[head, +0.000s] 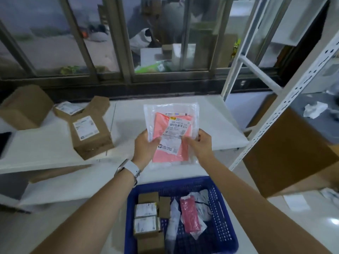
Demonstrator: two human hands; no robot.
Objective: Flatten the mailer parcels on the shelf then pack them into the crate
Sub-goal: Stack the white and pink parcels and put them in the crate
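Observation:
A clear plastic mailer parcel (172, 123) with a pink item and white shipping labels inside is held over the white shelf (211, 125). My left hand (146, 147) grips its left edge, thumb on top. My right hand (200, 143) grips its right edge. Below, the blue crate (222, 208) holds several small cardboard boxes, a pink bubble mailer (189, 215) and grey and clear mailers.
Brown cardboard boxes (89, 132) with labels lie on the shelf's left part. A white slotted shelf upright (286, 107) stands at the right, with a large cardboard box (286, 153) beyond it. A window frame runs behind the shelf.

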